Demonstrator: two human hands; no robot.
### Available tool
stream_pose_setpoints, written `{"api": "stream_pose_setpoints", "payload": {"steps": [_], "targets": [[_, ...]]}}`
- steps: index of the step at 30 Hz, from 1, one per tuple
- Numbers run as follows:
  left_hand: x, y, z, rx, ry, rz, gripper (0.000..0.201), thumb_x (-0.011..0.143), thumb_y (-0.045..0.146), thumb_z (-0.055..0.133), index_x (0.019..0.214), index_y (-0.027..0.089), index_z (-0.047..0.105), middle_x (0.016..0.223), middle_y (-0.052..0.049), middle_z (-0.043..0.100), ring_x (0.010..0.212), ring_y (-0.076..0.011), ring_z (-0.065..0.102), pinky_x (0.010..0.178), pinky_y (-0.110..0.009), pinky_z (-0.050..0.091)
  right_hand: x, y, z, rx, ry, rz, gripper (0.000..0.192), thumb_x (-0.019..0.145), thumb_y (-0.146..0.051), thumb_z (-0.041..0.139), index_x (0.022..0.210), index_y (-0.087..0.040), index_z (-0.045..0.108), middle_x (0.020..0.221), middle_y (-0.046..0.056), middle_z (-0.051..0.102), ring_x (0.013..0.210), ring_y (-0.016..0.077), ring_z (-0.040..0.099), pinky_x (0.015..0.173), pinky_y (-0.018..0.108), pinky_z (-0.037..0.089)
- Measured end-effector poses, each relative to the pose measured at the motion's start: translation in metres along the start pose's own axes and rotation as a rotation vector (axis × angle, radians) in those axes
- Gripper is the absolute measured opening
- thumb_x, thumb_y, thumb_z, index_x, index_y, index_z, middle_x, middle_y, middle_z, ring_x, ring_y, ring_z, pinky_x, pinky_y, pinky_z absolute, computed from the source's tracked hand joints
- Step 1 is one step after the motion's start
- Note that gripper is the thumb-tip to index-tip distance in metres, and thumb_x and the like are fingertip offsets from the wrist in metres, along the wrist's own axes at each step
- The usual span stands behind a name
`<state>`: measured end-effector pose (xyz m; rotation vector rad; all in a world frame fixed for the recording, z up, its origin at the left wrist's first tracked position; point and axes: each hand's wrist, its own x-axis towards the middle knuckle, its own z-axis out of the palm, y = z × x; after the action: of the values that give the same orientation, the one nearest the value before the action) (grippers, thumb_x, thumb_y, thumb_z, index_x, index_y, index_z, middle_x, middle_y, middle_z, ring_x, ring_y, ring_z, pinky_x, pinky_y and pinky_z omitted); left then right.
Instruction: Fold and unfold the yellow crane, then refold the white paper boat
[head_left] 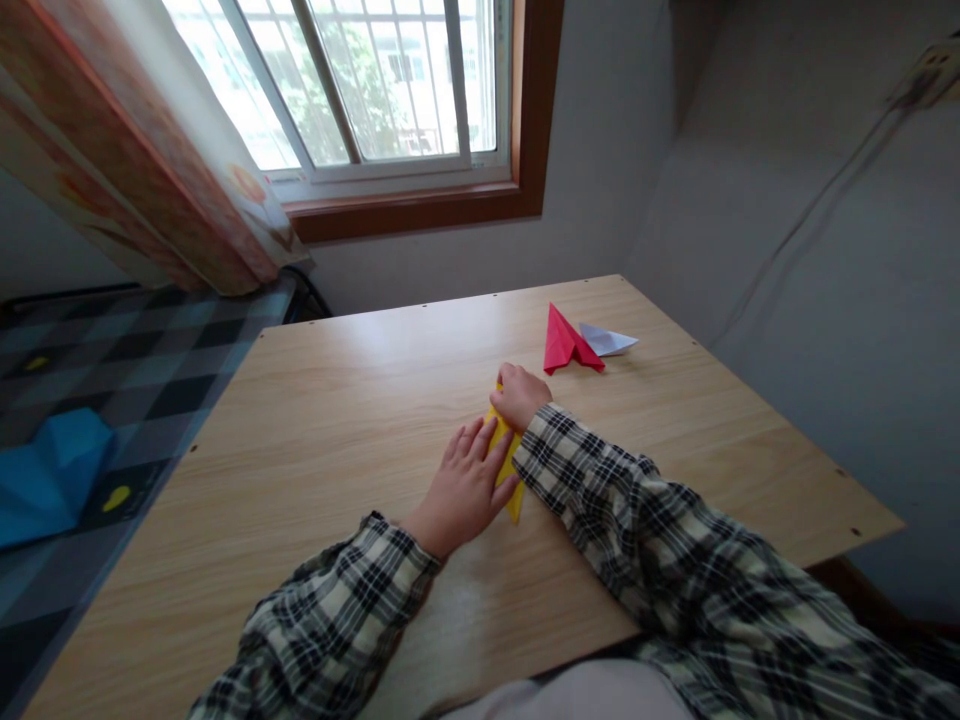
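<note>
A folded piece of yellow paper [515, 503] lies on the wooden table, long and narrow, with its pointed end toward me. My left hand [466, 485] rests flat across it, fingers spread and pressing on the paper. At the far end of the same paper, my right hand [520, 396] is closed with its fingers bent against the edge. Both hands cover much of the sheet, so its full shape is hidden.
Beyond my right hand, a red folded paper plane [564, 345] touches a white folded paper [611, 342]. The wooden table [337, 400] ends near the wall. To the left, blue paper [60, 470] lies on a checked cloth [157, 385]. A window [375, 90] is behind.
</note>
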<state>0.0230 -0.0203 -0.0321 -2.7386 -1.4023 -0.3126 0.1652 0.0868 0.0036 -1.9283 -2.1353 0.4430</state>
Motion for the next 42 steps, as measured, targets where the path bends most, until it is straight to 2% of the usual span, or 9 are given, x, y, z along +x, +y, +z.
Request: {"api": "stream_pose_setpoints", "payload": {"steps": [4,6,9,12,15,20,26,36,42], "targets": [[0.0,0.005,-0.002,0.0,-0.014,-0.019,0.058,0.097,0.047,0.045,0.146,0.016,0.043,0.154,-0.017,0.037,0.145,-0.0337,0.029,0.118,-0.051,0.025,0.008,0.0,0.001,0.026,0.025,-0.019,0.024,0.088,-0.024,0.05,0.107,-0.017,0.062,0.109,0.014,0.068,0.097,0.0265,0.067,0.08,0.037,0.051],[0.0,0.006,-0.003,-0.008,-0.013,-0.023,0.058,0.097,0.049,0.044,0.146,0.017,0.044,0.154,-0.017,0.038,0.145,-0.0332,0.03,0.118,-0.051,0.025,0.009,0.005,-0.001,0.075,0.073,-0.075,0.024,0.09,-0.021,0.048,0.108,-0.016,0.063,0.11,0.014,0.068,0.099,0.0243,0.065,0.083,0.035,0.051],[-0.001,0.006,-0.004,-0.017,-0.006,-0.019,0.058,0.098,0.05,0.041,0.146,0.017,0.043,0.154,-0.016,0.038,0.144,-0.0326,0.031,0.118,-0.051,0.025,0.002,0.022,-0.005,0.17,0.186,-0.262,0.024,0.091,-0.015,0.046,0.104,-0.015,0.066,0.108,0.011,0.068,0.102,0.0205,0.063,0.092,0.032,0.049],[-0.002,0.006,-0.002,-0.021,0.003,-0.017,0.057,0.098,0.049,0.042,0.145,0.016,0.045,0.154,-0.016,0.038,0.144,-0.0323,0.032,0.118,-0.051,0.024,-0.018,0.046,-0.006,0.215,0.269,-0.472,0.024,0.091,-0.012,0.046,0.098,-0.014,0.069,0.1,0.011,0.069,0.1,0.0206,0.063,0.095,0.035,0.049],[-0.002,0.007,-0.001,-0.025,0.01,-0.02,0.056,0.098,0.048,0.042,0.144,0.015,0.047,0.153,-0.017,0.039,0.143,-0.0317,0.033,0.118,-0.051,0.024,-0.042,0.068,-0.001,0.231,0.268,-0.633,0.025,0.091,-0.014,0.049,0.106,-0.013,0.069,0.107,0.013,0.071,0.102,0.0214,0.065,0.096,0.038,0.052],[0.0,0.007,-0.003,-0.03,-0.017,-0.008,0.056,0.099,0.046,0.041,0.145,0.015,0.044,0.153,-0.016,0.04,0.144,-0.0305,0.032,0.119,-0.052,0.023,-0.056,0.08,0.013,0.157,0.165,-0.832,0.035,0.096,-0.02,0.044,0.125,-0.013,0.063,0.132,0.016,0.062,0.127,0.0243,0.055,0.108,0.044,0.046],[0.001,0.007,-0.005,-0.028,-0.023,-0.007,0.056,0.098,0.045,0.043,0.146,0.015,0.043,0.154,-0.016,0.039,0.145,-0.0299,0.031,0.119,-0.051,0.022,-0.046,0.076,0.016,0.112,0.067,-0.833,0.04,0.099,-0.022,0.038,0.133,-0.014,0.057,0.138,0.016,0.059,0.134,0.0249,0.05,0.112,0.05,0.041],[0.001,0.007,-0.005,-0.033,-0.021,-0.005,0.056,0.099,0.045,0.042,0.146,0.014,0.042,0.152,-0.016,0.041,0.144,-0.0304,0.031,0.119,-0.052,0.023,-0.035,0.068,0.009,0.038,0.037,-0.78,0.041,0.097,-0.023,0.042,0.135,-0.013,0.055,0.143,0.017,0.053,0.131,0.0248,0.052,0.11,0.046,0.041],[0.001,0.007,-0.007,-0.021,-0.047,-0.006,0.056,0.1,0.046,0.039,0.145,0.012,0.045,0.152,-0.019,0.039,0.143,-0.0318,0.033,0.118,-0.053,0.025,-0.023,0.06,0.005,-0.034,-0.014,-0.703,0.041,0.099,-0.022,0.04,0.137,-0.016,0.054,0.145,0.012,0.053,0.137,0.022,0.045,0.114,0.046,0.03]]}}
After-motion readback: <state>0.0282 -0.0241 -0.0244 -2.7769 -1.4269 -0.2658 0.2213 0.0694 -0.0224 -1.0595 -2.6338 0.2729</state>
